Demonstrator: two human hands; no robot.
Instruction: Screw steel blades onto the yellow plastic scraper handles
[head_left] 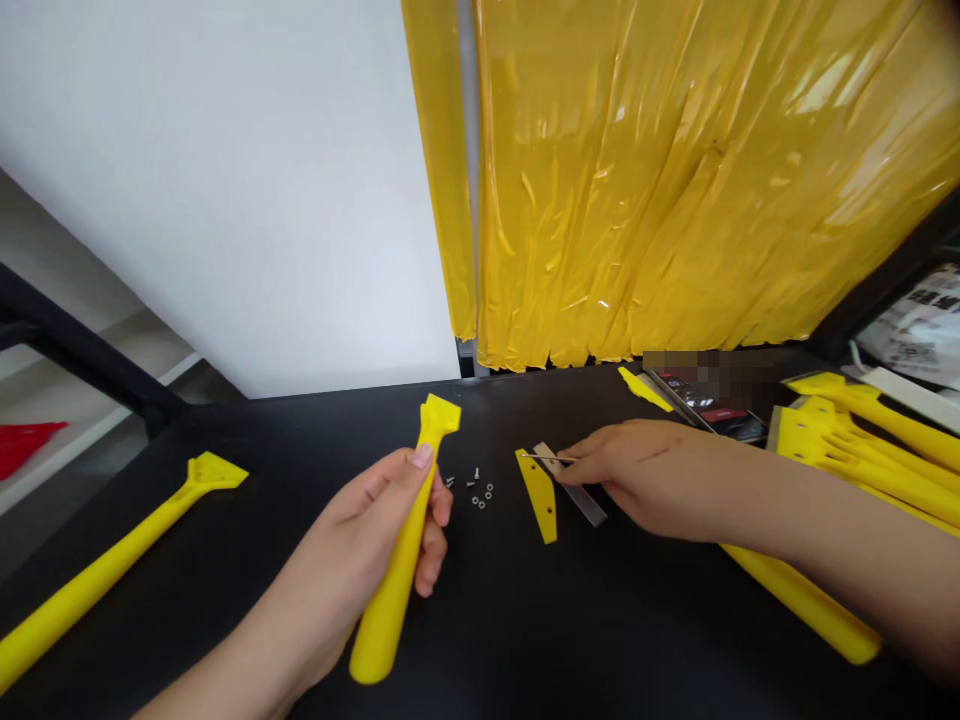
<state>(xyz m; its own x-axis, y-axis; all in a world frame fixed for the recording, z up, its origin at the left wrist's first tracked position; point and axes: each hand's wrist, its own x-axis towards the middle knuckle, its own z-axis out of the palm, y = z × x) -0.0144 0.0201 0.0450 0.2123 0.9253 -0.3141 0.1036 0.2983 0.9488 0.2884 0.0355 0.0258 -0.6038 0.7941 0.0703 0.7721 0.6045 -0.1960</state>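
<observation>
A yellow scraper handle (397,580) is wrapped in my left hand (390,510), its flared head pointing up and away. My right hand (645,475) has its fingertips pinched at a thin metal strip seen nearly edge-on, above a flat grey blade (583,495) on the black table. Beside that blade lies a yellow plate (541,500) with holes. Several small screws and nuts (481,492) are scattered between my hands.
Another yellow handle (112,550) lies at the left. Several yellow scrapers (840,440) are piled at the right on the black table (480,640), near a dark package (705,405). Yellow plastic strips (637,200) and a white panel (247,200) stand behind.
</observation>
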